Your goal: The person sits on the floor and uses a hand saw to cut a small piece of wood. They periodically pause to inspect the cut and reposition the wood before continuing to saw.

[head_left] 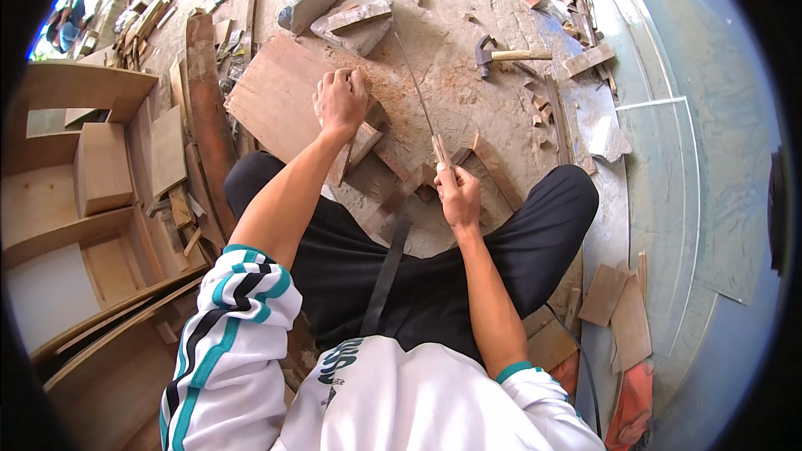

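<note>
You are sitting on the ground with your legs apart, and you are sawing wood. Your right hand (458, 197) is clenched tight around the wooden handle of a thin hand saw (415, 85). The blade runs away from you, toward the far side, and it crosses a small wooden block (361, 144) that lies between your knees. Your left hand (338, 102) presses down on that block, with the fingers curled over its far edge to keep it in place. The block rests on top of a flat brown board (271, 98), which sits a bit to the left. Reddish sawdust (443, 75) is spread on the ground around the blade, so some cutting looks done. I cannot tell how deep the cut is, because your hand hides it, but the block looks like it is in one piece, so there seems to be more to saw. A few short wood strips (493, 169) lie near your right hand. A hammer (501, 55) with a pale handle lies far off to the right. Two grey stones (338, 12) sit at the far side. On your left stands a wooden cabinet frame (75, 192).
</note>
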The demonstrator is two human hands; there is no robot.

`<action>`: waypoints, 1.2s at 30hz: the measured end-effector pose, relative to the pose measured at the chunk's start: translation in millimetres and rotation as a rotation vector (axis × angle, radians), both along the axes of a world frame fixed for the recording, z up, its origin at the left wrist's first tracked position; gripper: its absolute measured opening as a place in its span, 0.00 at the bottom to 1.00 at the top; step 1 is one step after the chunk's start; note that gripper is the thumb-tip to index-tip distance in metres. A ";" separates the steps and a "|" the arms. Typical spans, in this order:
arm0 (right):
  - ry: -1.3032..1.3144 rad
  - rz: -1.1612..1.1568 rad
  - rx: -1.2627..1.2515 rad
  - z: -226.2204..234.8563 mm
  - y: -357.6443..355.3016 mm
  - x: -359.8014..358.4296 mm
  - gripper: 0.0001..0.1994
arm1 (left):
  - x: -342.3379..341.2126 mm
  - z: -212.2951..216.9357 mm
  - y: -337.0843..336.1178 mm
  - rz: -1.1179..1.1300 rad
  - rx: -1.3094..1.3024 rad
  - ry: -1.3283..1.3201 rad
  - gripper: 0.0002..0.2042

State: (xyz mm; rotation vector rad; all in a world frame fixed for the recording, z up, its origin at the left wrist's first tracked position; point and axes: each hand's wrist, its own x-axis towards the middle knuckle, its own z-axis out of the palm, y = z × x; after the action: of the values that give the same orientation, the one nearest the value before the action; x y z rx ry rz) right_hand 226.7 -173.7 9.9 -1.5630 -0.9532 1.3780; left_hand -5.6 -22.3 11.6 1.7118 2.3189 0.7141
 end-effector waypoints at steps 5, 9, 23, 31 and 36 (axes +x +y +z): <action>-0.109 0.074 0.105 24.7 -1.5 -5.5 0.21 | 7.9 3.0 8.3 0.205 -0.088 0.054 0.17; -0.110 0.099 0.169 49.3 5.9 -16.8 0.21 | 7.1 -2.3 17.1 0.183 -0.029 0.137 0.16; -0.130 0.171 0.200 43.3 19.1 -32.3 0.23 | -0.6 -9.5 17.2 0.028 0.046 -0.012 0.09; -0.125 0.226 0.204 32.9 14.0 -26.7 0.20 | -1.0 -7.1 17.2 0.010 0.035 0.029 0.09; -0.132 0.232 0.222 20.2 14.9 -25.4 0.20 | 9.8 -4.9 15.2 0.027 -0.037 0.145 0.10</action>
State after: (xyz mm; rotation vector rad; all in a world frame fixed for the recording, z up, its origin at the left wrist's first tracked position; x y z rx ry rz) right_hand 201.3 -158.7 30.1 -1.4230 -1.3554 1.2839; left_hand 4.2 -7.1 6.6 1.7743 2.4377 0.5652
